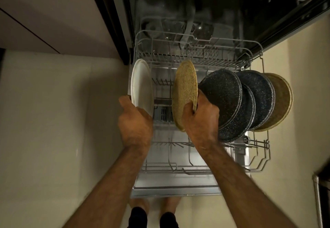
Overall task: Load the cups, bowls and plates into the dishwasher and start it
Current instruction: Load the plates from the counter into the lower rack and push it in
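Below, left hand (135,120) clenched on white plate (142,85), held on edge at left side of lower rack (257,143). Right hand (200,120) gripping tan plate (184,92), upright over rack's middle. Further right, dark speckled plates (221,95) standing in rack.

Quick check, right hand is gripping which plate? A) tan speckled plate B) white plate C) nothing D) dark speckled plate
A: the right hand wraps the lower edge of the tan speckled plate, held upright over the lower rack; the left hand holds the white plate.
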A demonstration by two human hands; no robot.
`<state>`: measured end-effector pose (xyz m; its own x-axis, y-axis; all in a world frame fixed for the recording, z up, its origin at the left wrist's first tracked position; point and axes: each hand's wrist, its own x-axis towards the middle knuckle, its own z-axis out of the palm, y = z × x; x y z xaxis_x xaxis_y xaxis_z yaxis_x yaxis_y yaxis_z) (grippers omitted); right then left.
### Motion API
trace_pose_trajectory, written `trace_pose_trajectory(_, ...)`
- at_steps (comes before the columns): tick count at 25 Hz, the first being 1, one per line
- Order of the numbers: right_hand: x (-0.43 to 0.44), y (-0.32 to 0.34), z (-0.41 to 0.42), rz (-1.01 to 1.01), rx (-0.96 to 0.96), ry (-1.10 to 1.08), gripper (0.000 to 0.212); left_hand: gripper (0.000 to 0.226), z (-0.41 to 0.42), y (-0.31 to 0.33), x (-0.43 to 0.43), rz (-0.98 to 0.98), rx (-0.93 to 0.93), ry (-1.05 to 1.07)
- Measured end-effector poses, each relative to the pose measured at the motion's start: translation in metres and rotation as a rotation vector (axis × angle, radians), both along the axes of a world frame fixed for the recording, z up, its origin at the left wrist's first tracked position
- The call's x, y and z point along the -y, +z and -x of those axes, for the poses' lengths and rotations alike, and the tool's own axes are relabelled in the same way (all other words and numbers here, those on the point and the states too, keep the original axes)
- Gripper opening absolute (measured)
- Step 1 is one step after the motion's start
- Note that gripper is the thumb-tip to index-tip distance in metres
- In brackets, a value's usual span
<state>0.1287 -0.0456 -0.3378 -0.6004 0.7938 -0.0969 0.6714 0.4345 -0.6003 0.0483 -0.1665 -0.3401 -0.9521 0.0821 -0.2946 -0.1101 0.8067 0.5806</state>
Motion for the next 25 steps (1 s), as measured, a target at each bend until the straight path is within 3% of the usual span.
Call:
trace_pose_trajectory(7,0.004,-0.014,0.001,-0.050,0.007,0.016,0.035,0.036,0.005,-0.011,-0.007,-0.004,0.112,-0.036)
trace_pose_trajectory(11,0.011,-0.021,-0.003,-0.060,0.012,0.042,0.044,0.046,0.003,-0.014,-0.002,-0.027,0.159,-0.023)
trace_pose_trajectory(17,0.016,-0.017,-0.002,-0.111,-0.048,0.050,0.044,0.058,-0.004,-0.016,0.006,-0.074,0.070,-0.026)
trace_pose_trajectory(25,0.031,-0.044,0.014,-0.144,0.065,0.115,0.057,0.075,-0.006,-0.018,0.011,-0.121,-0.066,-0.066)
